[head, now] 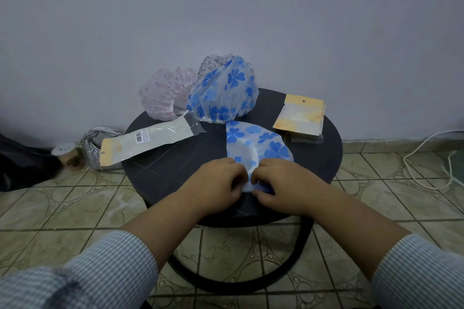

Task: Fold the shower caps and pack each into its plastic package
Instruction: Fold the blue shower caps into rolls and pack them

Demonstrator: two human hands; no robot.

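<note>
At the near edge of the round dark worktop (155,170), both hands are gripping a flattened blue-flowered shower cap (253,143). The left hand (218,183) and the right hand (283,183) are sitting knuckles-up and almost touching, with fingers (261,193) curled onto the cap's near edge; the fingertips are tucking under the palms, so the exact pinch is hidden. The gathered near edge of the cap is largely covered by the hands, while its far part is lying flat on the worktop.

Behind it, a second blue-flowered cap (223,90) is standing puffed up, touching the flattened one. A pink-printed cap (165,95) is sitting just left of it, and a third, dark-printed cap (216,61) is mostly hidden behind the blue one. A long plastic package (148,140) is lying at the left, overhanging the worktop's rim. A stack of packages (300,116) is lying at the right; its count cannot be told.

On the tiled floor (62,208), a silvery bundle (93,143) is partly hidden by the long package, beside a small cylindrical container (66,154). A white cable (421,158) is running off the right edge.
</note>
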